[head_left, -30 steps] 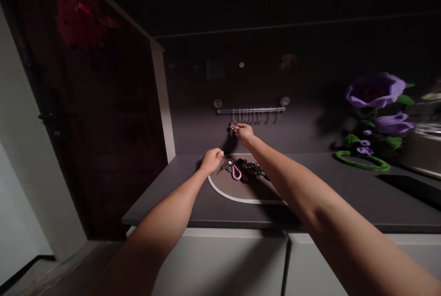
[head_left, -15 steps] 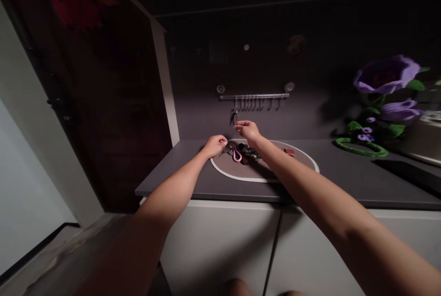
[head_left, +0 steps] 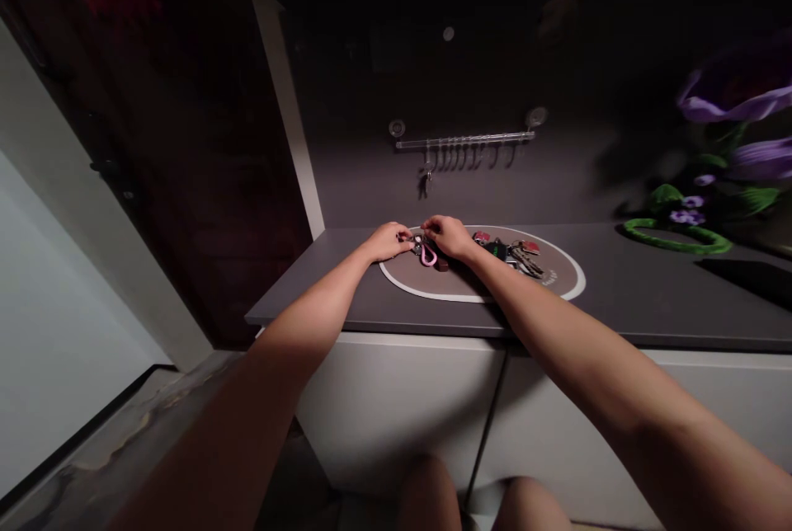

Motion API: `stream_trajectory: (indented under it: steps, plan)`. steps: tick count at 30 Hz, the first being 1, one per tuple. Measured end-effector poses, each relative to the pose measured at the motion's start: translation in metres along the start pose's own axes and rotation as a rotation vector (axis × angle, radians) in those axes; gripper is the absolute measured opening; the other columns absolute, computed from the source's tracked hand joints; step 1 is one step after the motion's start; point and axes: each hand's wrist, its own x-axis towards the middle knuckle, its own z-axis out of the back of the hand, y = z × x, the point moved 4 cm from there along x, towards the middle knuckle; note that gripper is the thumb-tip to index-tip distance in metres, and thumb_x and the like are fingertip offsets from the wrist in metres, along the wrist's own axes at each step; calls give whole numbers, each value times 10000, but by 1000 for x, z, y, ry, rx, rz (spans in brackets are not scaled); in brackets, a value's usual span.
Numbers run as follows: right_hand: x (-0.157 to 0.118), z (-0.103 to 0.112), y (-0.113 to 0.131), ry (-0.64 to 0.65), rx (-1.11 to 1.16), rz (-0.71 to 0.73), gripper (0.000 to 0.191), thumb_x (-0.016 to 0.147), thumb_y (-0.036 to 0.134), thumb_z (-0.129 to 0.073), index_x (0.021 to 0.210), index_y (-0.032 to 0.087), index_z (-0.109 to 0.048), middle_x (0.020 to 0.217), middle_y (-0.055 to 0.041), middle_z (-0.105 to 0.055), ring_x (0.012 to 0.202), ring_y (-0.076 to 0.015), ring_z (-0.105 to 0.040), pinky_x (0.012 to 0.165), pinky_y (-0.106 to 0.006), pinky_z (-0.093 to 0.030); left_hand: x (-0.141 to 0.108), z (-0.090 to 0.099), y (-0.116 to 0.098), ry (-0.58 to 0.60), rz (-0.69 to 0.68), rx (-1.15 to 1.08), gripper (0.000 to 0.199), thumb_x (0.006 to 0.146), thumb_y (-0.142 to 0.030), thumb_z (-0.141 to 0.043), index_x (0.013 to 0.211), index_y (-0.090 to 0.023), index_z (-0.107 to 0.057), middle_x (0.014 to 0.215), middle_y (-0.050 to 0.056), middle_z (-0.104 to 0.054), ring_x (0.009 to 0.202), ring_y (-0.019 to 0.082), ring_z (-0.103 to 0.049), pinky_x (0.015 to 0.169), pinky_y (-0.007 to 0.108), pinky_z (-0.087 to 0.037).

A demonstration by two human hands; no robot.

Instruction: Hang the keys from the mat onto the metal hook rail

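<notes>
On the left part of an oval mat (head_left: 408, 288), a bunch of keys with a pink loop (head_left: 428, 256) lies between my hands. My left hand (head_left: 388, 242) is at its left side, fingers closed on the edge of the bunch. My right hand (head_left: 450, 237) is just right of the loop, low over the mat, its fingers bent; what they hold, if anything, is hidden. A dark brown fob (head_left: 441, 265) lies below that hand. Above, one key (head_left: 429, 178) hangs from the leftmost hook of a clear hook rail (head_left: 464, 140) on the wall.
More keys (head_left: 529, 261), a black tag (head_left: 497, 250) and red pieces (head_left: 529, 247) lie on the mat's right side. Purple flowers with a green ring base (head_left: 677, 238) stand at the right of the grey counter (head_left: 624, 300). A dark door is at left.
My right hand has come down from the hanging key to the mat, leaving the key on its hook. My left hand has shifted onto the bunch. The view has tilted down.
</notes>
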Motion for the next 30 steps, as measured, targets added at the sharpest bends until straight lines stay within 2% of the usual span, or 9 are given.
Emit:
stream_trajectory:
  steps: [4, 7, 13, 19, 24, 27, 30]
  plan:
    - [1, -3, 2, 31, -56, 0, 204, 775, 147, -517, 918, 162, -661, 934, -78, -676, 847, -163, -599, 755, -227, -406, 1, -1, 0, 84, -4, 10, 261, 709, -298, -560, 874, -137, -684, 798, 39, -633, 692, 127, -520, 664, 227, -390]
    - [1, -5, 2, 35, -76, -3, 205, 778, 158, -515, 918, 160, -665, 920, -80, -678, 835, -165, -601, 738, -225, -406, 1, 1, -1, 101, -28, 31, 247, 712, -281, -550, 860, -142, -691, 793, 35, -642, 708, 130, -530, 668, 222, -388]
    - [4, -7, 2, 32, -90, 11, 198, 775, 161, -517, 901, 158, -669, 920, -87, -677, 844, -171, -599, 731, -224, -398, 1, 1, -2, 147, -29, 20, 191, 652, -241, -582, 774, -158, -703, 695, 17, -645, 688, 135, -542, 657, 206, -395]
    - [4, -7, 3, 25, -74, 12, 183, 774, 161, -521, 880, 161, -671, 906, -87, -677, 833, -171, -596, 717, -222, -393, 4, 1, -3, 94, -17, 13, 157, 683, -229, -549, 705, -157, -687, 713, 42, -654, 719, 146, -555, 700, 211, -405]
    - [4, -7, 3, 28, -85, -1, 183, 778, 162, -516, 877, 160, -670, 900, -86, -677, 824, -168, -595, 715, -222, -392, 4, 3, -6, 65, -61, 154, 216, 770, -179, -453, 725, -144, -661, 777, 71, -651, 767, 160, -556, 740, 236, -398]
    - [3, -6, 3, 29, -83, 5, 197, 782, 159, -506, 896, 158, -666, 917, -87, -674, 835, -170, -593, 730, -229, -392, 4, 4, -5, 24, -27, 209, 245, 805, -163, -406, 796, -131, -649, 805, 78, -645, 774, 164, -556, 734, 249, -396]
    - [3, -6, 4, 25, -60, 2, 190, 778, 169, -519, 902, 160, -663, 911, -87, -672, 835, -171, -590, 743, -236, -393, 4, 6, -4, -29, 36, 155, 229, 804, -151, -411, 812, -123, -638, 775, 63, -638, 750, 151, -551, 718, 239, -394]
